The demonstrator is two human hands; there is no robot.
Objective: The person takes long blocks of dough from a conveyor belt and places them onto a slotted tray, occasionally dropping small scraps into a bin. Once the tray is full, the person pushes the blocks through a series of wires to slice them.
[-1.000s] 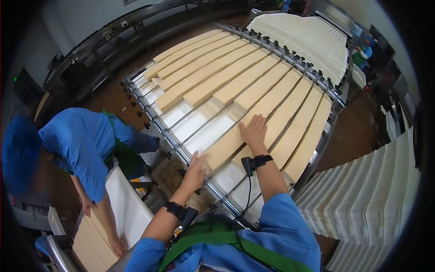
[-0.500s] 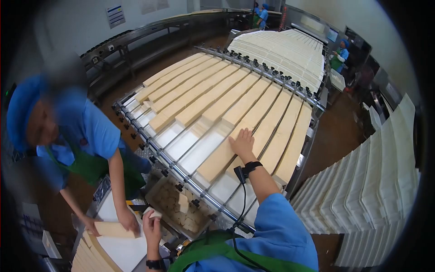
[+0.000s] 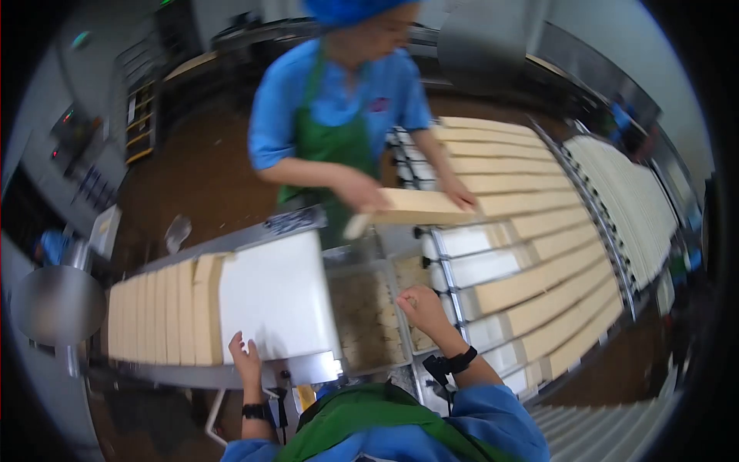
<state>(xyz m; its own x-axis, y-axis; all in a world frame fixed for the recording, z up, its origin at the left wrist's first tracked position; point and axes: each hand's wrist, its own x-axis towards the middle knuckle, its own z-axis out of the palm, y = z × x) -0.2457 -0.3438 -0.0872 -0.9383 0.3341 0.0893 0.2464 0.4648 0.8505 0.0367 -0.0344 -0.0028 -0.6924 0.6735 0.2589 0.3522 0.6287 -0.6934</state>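
Observation:
My left hand (image 3: pixel 246 358) is open, fingers apart and empty, over the front edge of a white board (image 3: pixel 277 292). Just left of it, a row of pale blocks (image 3: pixel 173 316) stands side by side. My right hand (image 3: pixel 425 309) is curled closed above a tray of scraps (image 3: pixel 369 316); anything inside its fingers is hidden. It is near the metal rail of a rack (image 3: pixel 453 289) bearing long pale blocks (image 3: pixel 539 289). Across from me, a co-worker (image 3: pixel 339 115) holds a long pale block (image 3: pixel 423 206) with both hands, with a smaller piece at their left-side hand.
A second rack with white sheets (image 3: pixel 616 200) lies at the far right. Ribbed white sheets (image 3: pixel 608 431) fill the lower right. A round metal object (image 3: pixel 58 308) stands at the far left. Brown floor (image 3: pixel 185 162) shows behind the white board.
The view has swung left. My right hand has left the rack's block and curled. My left hand no longer holds the small pale piece. The co-worker has lifted a block from the board toward the rack.

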